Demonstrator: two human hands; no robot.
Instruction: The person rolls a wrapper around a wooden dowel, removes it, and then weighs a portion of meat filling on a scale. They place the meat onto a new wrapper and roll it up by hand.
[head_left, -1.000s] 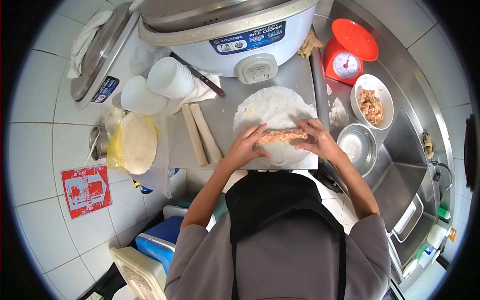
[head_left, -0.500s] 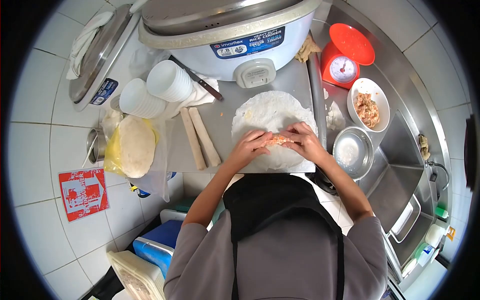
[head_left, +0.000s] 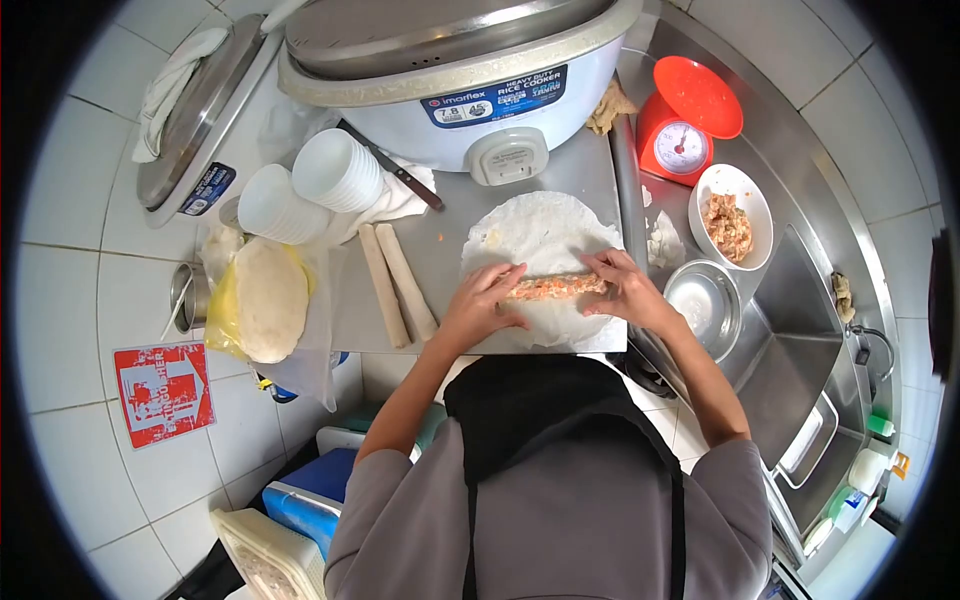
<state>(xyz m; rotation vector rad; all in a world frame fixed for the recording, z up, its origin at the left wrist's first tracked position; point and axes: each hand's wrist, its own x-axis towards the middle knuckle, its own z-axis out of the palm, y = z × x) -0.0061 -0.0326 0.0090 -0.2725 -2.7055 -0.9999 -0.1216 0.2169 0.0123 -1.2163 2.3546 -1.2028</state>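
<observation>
A round white spring roll wrapper (head_left: 540,228) lies flat near the counter's front edge. Across it runs a log of orange-flecked meat filling (head_left: 555,288). At the log's left end is my left hand (head_left: 484,308), thumb and fingers spread apart, fingertips by the filling. My right hand (head_left: 632,292) is curved around the right end, its thumb and fingers also apart. Two finished-looking rolls (head_left: 402,285) lie side by side left of the wrapper. A white bowl (head_left: 762,222) at the right contains more meat filling (head_left: 728,226).
Behind the wrapper stands a large rice cooker (head_left: 380,110). A knife (head_left: 405,178), stacked white tubs (head_left: 335,170) and a pile of wrappers (head_left: 268,305) on plastic are at the left. To the right are a metal bowl (head_left: 703,308), a red scale (head_left: 668,135) and a sink (head_left: 800,300).
My hands have moved apart, from the middle of the filling out to its ends. The filling now shows as a longer, even log across the wrapper.
</observation>
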